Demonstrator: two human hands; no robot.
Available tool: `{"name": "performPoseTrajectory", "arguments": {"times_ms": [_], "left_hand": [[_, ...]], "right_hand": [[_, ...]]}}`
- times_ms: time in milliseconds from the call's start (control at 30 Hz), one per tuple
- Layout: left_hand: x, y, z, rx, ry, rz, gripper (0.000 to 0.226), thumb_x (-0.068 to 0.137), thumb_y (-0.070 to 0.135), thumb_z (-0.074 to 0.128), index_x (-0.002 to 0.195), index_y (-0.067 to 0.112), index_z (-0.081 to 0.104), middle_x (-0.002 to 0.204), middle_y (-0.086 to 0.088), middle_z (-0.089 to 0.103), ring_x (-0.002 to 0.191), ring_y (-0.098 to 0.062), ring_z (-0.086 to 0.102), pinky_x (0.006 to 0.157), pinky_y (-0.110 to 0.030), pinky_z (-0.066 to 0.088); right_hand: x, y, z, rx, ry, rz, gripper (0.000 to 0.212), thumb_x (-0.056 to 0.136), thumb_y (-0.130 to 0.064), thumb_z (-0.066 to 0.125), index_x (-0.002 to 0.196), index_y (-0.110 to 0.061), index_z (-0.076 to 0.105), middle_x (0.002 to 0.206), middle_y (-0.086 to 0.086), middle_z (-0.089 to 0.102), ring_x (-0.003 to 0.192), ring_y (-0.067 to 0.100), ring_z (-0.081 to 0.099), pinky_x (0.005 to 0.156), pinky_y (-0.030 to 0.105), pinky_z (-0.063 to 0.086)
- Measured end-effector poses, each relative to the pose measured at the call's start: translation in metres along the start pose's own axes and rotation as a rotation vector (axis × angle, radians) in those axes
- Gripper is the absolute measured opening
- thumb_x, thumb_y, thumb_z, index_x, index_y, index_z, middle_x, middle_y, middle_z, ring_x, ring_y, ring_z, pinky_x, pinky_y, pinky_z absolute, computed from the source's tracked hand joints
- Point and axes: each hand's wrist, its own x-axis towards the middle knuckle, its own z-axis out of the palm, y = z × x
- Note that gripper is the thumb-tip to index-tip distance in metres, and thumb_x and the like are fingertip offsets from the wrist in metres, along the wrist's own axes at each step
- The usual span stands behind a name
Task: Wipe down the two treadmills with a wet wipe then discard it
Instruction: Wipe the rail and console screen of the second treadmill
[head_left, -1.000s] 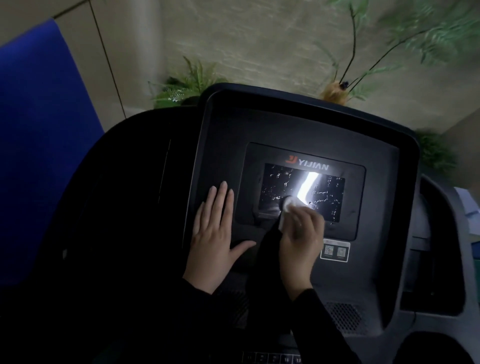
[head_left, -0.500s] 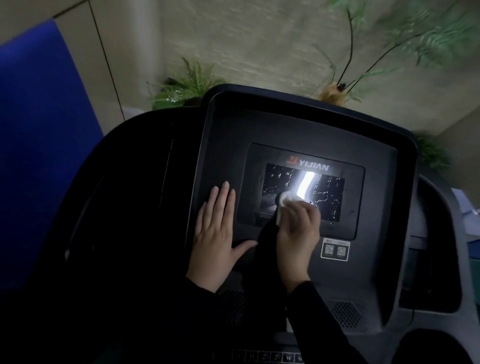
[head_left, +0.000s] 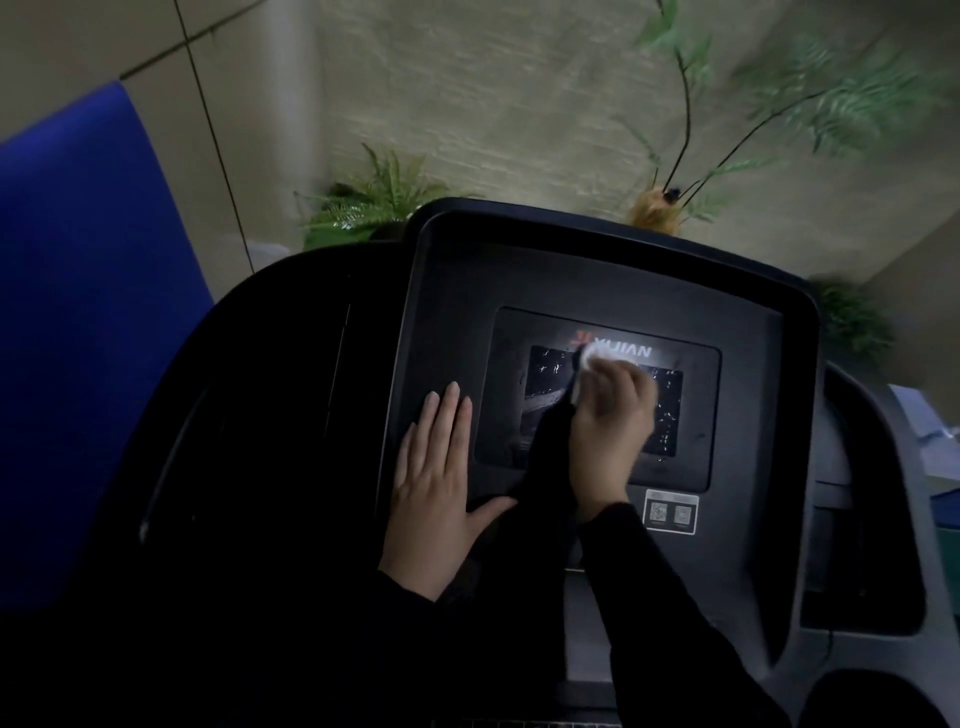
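We see the dark treadmill console (head_left: 597, 275) carrying everything here, its screen (head_left: 670, 415) set right of centre. A flat left hand (head_left: 441, 488) rests on its left part, and the right hand (head_left: 610, 415) presses what looks like a white wipe (head_left: 597, 356) against the screen's far edge.

Long, seemingly black sleeves (head_left: 670, 597)

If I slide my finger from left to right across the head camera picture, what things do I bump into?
Blue mat → left hand → right hand holding the wet wipe → QR sticker → right handrail.
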Motion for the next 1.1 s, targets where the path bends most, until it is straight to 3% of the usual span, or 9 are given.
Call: {"name": "performPoseTrajectory", "arguments": {"times_ms": [100, 200, 333, 467, 600, 767, 900, 1000, 1100], "left_hand": [[0.0, 0.001, 0.0, -0.001, 0.007, -0.007, 0.105, 0.074, 0.067, 0.055, 0.149, 0.012, 0.007, 0.16, -0.003, 0.003, 0.147, -0.019, 0.001, 0.117, -0.038, 0.013], [0.0, 0.001, 0.0, 0.005, 0.005, -0.008, 0.104, 0.073, 0.065, 0.056, 0.149, 0.011, 0.009, 0.16, -0.003, 0.004, 0.147, -0.019, 0.002, 0.119, -0.035, 0.01], [0.0, -0.001, 0.0, 0.005, 0.007, -0.001, 0.104, 0.074, 0.069, 0.049, 0.15, 0.012, 0.005, 0.16, -0.003, 0.002, 0.147, -0.018, -0.001, 0.118, -0.034, 0.006], [0.0, -0.001, 0.002, 0.007, -0.006, -0.006, 0.105, 0.074, 0.07, 0.048, 0.15, 0.014, 0.002, 0.161, -0.001, -0.001, 0.147, -0.017, -0.003, 0.119, -0.036, 0.007], [0.0, -0.001, 0.001, 0.007, -0.012, -0.009, 0.105, 0.075, 0.073, 0.046, 0.15, 0.013, 0.004, 0.161, -0.001, 0.0, 0.147, -0.017, -0.002, 0.118, -0.033, -0.001], [0.001, 0.0, 0.0, -0.006, -0.01, -0.012, 0.104, 0.074, 0.07, 0.05, 0.15, 0.014, 0.006, 0.16, -0.001, 0.0, 0.147, -0.016, -0.004, 0.118, -0.031, -0.002], [0.001, 0.0, -0.001, -0.009, -0.017, -0.013, 0.104, 0.074, 0.069, 0.05, 0.15, 0.014, 0.004, 0.161, 0.0, 0.0, 0.147, -0.016, -0.004, 0.117, -0.031, -0.004], [0.001, 0.0, 0.0, -0.001, -0.018, -0.016, 0.105, 0.073, 0.068, 0.053, 0.15, 0.014, 0.005, 0.161, -0.001, 0.001, 0.147, -0.016, -0.002, 0.118, -0.031, -0.002], [0.001, 0.0, 0.0, 0.01, -0.013, -0.022, 0.106, 0.072, 0.066, 0.056, 0.15, 0.013, 0.007, 0.16, -0.002, 0.002, 0.147, -0.017, -0.001, 0.118, -0.033, 0.002]], "right_hand": [[-0.01, -0.019, 0.019, 0.025, -0.167, -0.189, 0.013, 0.082, 0.004, 0.065, 0.095, 0.003, 0.068, 0.101, 0.02, 0.06, 0.099, 0.029, 0.056, 0.089, 0.017, 0.039], [-0.029, -0.016, 0.015, 0.038, -0.282, -0.318, 0.015, 0.083, 0.002, 0.066, 0.097, 0.001, 0.069, 0.099, 0.015, 0.061, 0.097, 0.021, 0.055, 0.09, 0.014, 0.039], [-0.018, 0.003, -0.005, -0.004, -0.164, -0.197, 0.015, 0.079, 0.006, 0.067, 0.094, 0.003, 0.069, 0.098, 0.019, 0.06, 0.095, 0.031, 0.058, 0.087, 0.019, 0.04], [0.008, -0.008, 0.008, 0.015, -0.047, -0.101, 0.012, 0.081, 0.007, 0.064, 0.091, 0.004, 0.068, 0.098, 0.019, 0.059, 0.095, 0.031, 0.057, 0.086, 0.005, 0.035], [0.015, -0.031, 0.035, 0.035, -0.109, -0.217, 0.014, 0.083, 0.003, 0.063, 0.096, 0.002, 0.069, 0.099, 0.016, 0.06, 0.096, 0.025, 0.054, 0.089, 0.017, 0.04], [0.002, -0.034, 0.04, 0.065, -0.239, -0.382, 0.014, 0.083, 0.002, 0.065, 0.095, -0.002, 0.069, 0.096, 0.011, 0.062, 0.094, 0.017, 0.052, 0.088, 0.005, 0.032], [0.006, -0.021, 0.027, 0.043, -0.201, -0.287, 0.013, 0.082, 0.004, 0.064, 0.094, 0.001, 0.069, 0.097, 0.016, 0.061, 0.095, 0.029, 0.058, 0.089, 0.026, 0.044], [0.0, -0.021, 0.024, 0.025, -0.189, -0.287, 0.013, 0.082, 0.006, 0.064, 0.094, 0.002, 0.068, 0.097, 0.018, 0.06, 0.096, 0.027, 0.056, 0.09, 0.01, 0.035], [-0.022, -0.016, 0.016, 0.062, -0.291, -0.369, 0.013, 0.083, 0.002, 0.066, 0.095, 0.001, 0.069, 0.097, 0.015, 0.061, 0.096, 0.019, 0.054, 0.09, 0.01, 0.036]]}}
